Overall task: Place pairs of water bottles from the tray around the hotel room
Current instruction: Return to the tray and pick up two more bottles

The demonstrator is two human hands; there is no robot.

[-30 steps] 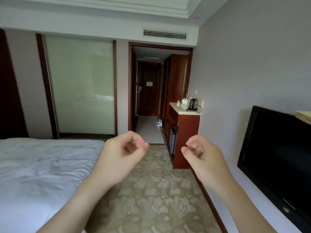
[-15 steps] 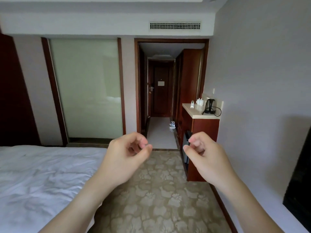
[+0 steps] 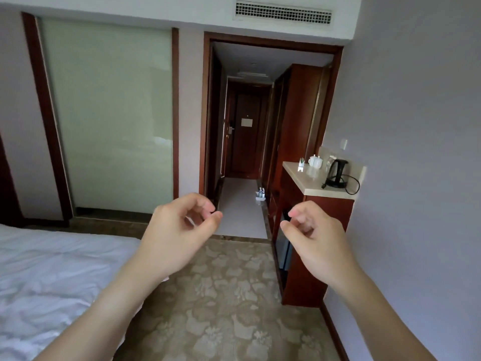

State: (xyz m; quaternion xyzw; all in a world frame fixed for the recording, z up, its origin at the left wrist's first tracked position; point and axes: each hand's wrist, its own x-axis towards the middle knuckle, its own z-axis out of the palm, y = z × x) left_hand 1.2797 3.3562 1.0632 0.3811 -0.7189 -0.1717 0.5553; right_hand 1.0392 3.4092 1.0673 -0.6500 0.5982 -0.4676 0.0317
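Doorway (image 3: 268, 131) nearer; hands (image 3: 177, 235) empty above carpet (image 3: 229, 295)

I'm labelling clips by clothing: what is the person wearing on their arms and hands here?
Nothing shows. The left hand and right hand are bare, with no gloves, rings, watch or bracelets, and both forearms are uncovered to the frame edge, with no sleeve in view.

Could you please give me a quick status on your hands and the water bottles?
Left hand and right hand loosely curled, empty. Water bottles in tray on hallway floor, beyond reach. Carpet ahead unobstructed.
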